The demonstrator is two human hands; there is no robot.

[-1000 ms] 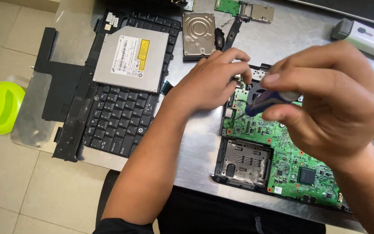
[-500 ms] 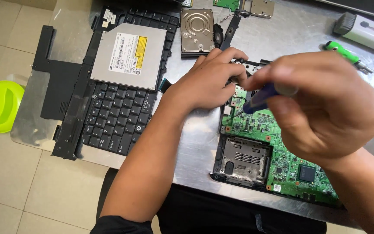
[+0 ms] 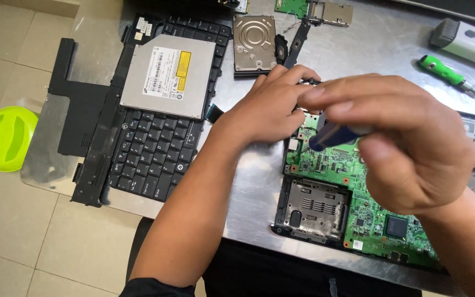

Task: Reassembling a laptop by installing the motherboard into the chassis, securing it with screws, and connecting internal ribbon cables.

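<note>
A: Starting with the biggest thing, we see the steel table (image 3: 391, 49) filling most of the frame, with pale floor tiles (image 3: 6, 231) along the left and bottom left.

B: Next in size we have the black keyboard (image 3: 149, 154), left of centre. A silver optical drive (image 3: 169, 74) lies on its upper half, and a black plastic panel (image 3: 78, 110) sits just beside its left edge.

A: Then the green circuit board (image 3: 358, 176) at lower right. Its metal card slot (image 3: 314, 209) is on the lower left part of the board.

B: Our left hand (image 3: 270, 107) comes next, in the centre of the frame, palm down, fingers curled and pressing on the board's upper left corner. We cannot tell whether it pinches anything.

A: Our right hand (image 3: 397, 143), right of centre, is clenched around a blue-handled screwdriver (image 3: 333, 135). The handle pokes out of the fist toward the left, just above the board. Its tip is hidden by the hands.

B: Smaller still, a lime green bowl (image 3: 4, 137) sits on the floor at the far left edge.

A: A bare hard drive (image 3: 254, 44) lies at top centre, well apart from the board.

B: Smallest, a green tool (image 3: 446, 71) at upper right, near a white and grey device (image 3: 468, 44).
</note>
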